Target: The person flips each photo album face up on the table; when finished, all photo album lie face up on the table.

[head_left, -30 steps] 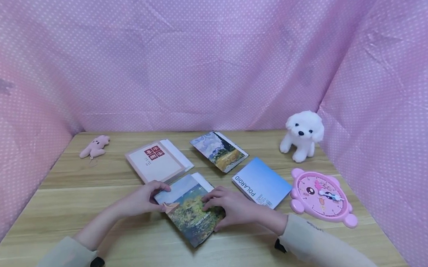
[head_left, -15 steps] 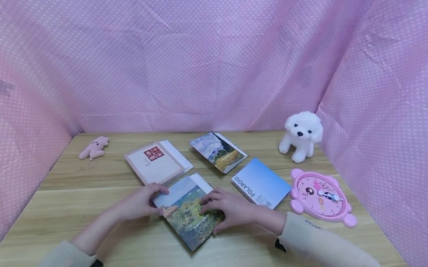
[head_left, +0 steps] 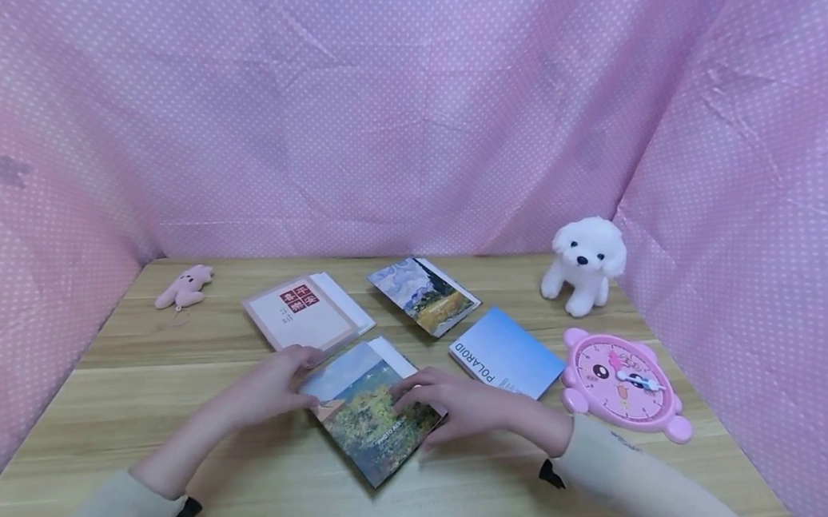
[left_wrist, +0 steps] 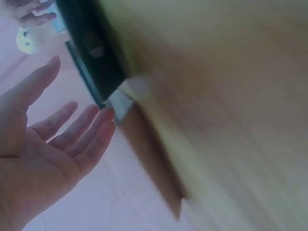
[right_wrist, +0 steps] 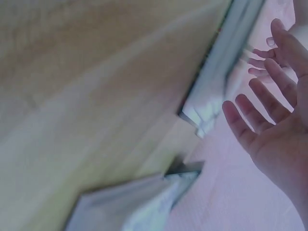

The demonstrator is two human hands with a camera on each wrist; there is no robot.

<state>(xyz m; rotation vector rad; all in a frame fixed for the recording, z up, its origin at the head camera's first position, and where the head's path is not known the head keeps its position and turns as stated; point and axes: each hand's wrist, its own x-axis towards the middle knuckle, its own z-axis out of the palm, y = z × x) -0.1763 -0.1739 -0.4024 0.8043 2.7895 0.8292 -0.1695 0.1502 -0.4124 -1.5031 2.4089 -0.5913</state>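
Note:
A photo album (head_left: 368,422) with a painted meadow cover lies slanted on the table, white pages showing along its upper right edge. On its left side is my left hand (head_left: 268,389), thumb and fingers spread; the left wrist view shows the palm (left_wrist: 45,159) facing a dark album edge, a gap between thumb and fingers. My right hand (head_left: 468,407) is at the album's right edge, its fingertips over the cover in the head view. Seen from the right wrist, those fingers (right_wrist: 267,108) are loosely extended, gripping nothing. Whether any fingertip still touches the cover is hard to tell.
Behind lie a pale album with red characters (head_left: 310,318), a landscape-painting album (head_left: 424,294) and a blue POLAROID album (head_left: 507,352). A pink toy clock (head_left: 620,380) and white plush dog (head_left: 583,263) are at right, a small pink plush (head_left: 187,286) at far left.
The album has shifted slightly toward me and settled. My left fingers have come off its upper left corner, and my right hand has drawn back a little to the right.

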